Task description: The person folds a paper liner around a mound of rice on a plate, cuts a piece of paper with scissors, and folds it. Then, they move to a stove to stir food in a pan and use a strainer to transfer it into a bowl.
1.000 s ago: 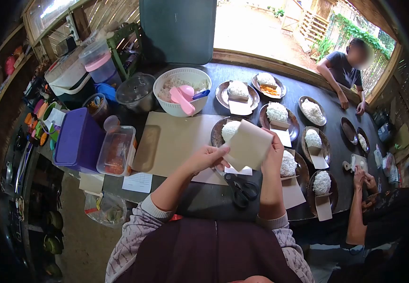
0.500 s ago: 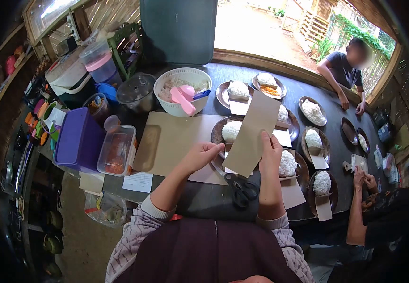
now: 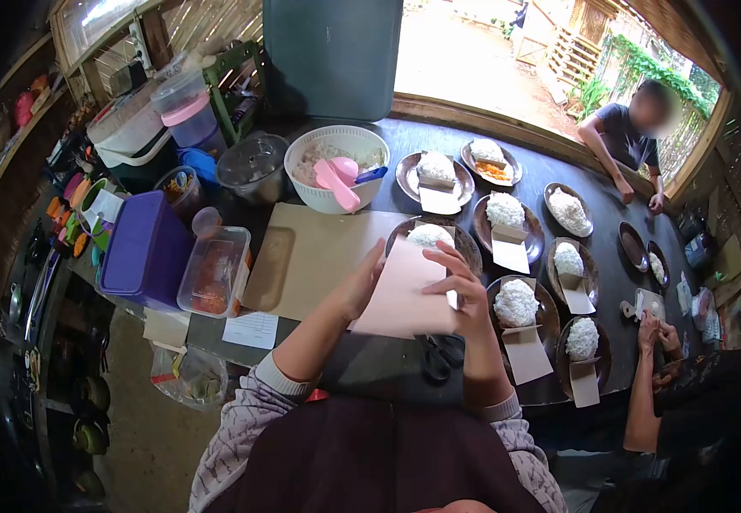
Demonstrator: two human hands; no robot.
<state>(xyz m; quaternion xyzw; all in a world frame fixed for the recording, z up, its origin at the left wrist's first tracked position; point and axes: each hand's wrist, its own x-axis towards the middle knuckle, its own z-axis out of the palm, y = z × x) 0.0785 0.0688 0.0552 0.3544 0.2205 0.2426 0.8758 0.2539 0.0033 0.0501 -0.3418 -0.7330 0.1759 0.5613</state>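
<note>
Handling paper sheet (image 3: 400, 295): between both hands, above the table (image 3: 362, 366), near a rice plate (image 3: 470, 245).
Right hand (image 3: 463, 295): fingers spread over its right side, thumb hidden, grip unclear.
Left hand (image 3: 358, 286): at its left edge; cannot tell whether pinching.

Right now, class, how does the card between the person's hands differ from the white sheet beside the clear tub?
The card looks pinkish tan and unmarked; the white sheet shows faint lines.
The card is raised between the left hand and right hand; the white sheet lies flat on the table, touched by neither.
Both are thin, straight-edged pieces.
</note>
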